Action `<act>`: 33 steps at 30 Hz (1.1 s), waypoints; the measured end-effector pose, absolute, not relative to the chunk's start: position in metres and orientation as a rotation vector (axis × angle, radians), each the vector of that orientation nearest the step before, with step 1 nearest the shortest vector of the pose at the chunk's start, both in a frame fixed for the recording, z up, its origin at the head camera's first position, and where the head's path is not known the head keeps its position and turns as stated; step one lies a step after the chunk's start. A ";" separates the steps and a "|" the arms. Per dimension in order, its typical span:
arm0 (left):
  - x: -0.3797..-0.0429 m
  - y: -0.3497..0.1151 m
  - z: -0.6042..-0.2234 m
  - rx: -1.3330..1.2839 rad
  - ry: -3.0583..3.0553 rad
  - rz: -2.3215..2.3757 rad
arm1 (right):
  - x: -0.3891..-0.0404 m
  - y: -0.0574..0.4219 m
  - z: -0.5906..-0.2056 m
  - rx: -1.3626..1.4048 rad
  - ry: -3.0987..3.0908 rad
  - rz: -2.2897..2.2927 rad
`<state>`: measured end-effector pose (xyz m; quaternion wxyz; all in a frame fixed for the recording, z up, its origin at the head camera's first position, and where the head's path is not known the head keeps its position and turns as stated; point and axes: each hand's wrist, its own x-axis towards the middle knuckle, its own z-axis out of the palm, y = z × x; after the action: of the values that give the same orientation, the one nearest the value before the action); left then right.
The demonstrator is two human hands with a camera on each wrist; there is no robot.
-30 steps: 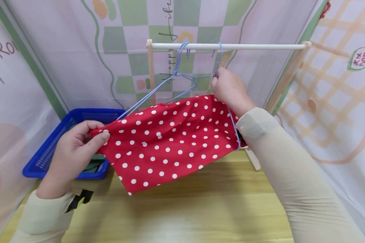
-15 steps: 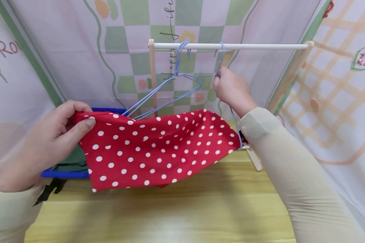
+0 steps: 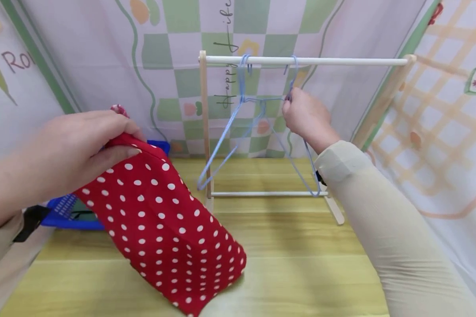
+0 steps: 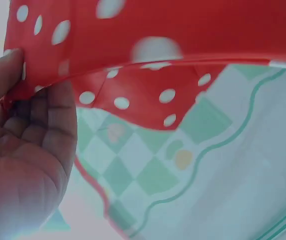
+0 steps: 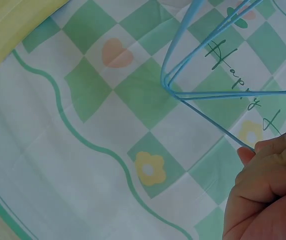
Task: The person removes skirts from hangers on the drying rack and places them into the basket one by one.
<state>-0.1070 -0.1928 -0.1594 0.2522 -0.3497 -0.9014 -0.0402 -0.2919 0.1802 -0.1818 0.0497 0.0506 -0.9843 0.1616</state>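
Observation:
In the head view my left hand [image 3: 75, 147] pinches the top edge of a red cloth garment [image 3: 162, 220] with white polka dots between thumb and fingers. The cloth slants down to the right over the table, away from the hangers. Close up in the left wrist view, its red edge [image 4: 38, 70] lies between the thumb and curled fingers. At the rack, my right hand [image 3: 307, 114] grips a light blue wire hanger [image 3: 296, 68] just below its hook, which sits over the rail. More blue hangers [image 3: 227, 134] hang bare to its left.
A small rack with a white rail [image 3: 349, 61] and wooden posts stands on the wooden table [image 3: 301, 264]. Behind the garment sits a blue plastic basket [image 3: 75, 220] with dark green cloth inside. Printed curtains [image 3: 174, 22] close off the back and sides.
The left hand has drawn the red garment left and off the blue hanger; it now dangles from that hand. The right hand keeps its grip at the hook.

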 end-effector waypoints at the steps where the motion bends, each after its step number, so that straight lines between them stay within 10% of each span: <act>1: -0.110 -0.196 -0.158 -0.972 -2.440 -0.084 | -0.292 0.180 -0.182 0.154 -2.999 0.490; 9: -0.171 -0.253 -0.178 -1.032 -2.481 0.169 | -0.292 0.180 -0.181 0.146 -2.998 0.490; 33: -0.087 -0.170 -0.095 -0.850 -2.273 0.731 | -0.290 0.178 -0.182 0.157 -2.968 0.500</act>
<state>-0.0867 -0.1695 -0.0947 0.2989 -0.3201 -0.8558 0.2751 -0.2899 0.1783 -0.1815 0.0639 0.0518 -0.9828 0.1656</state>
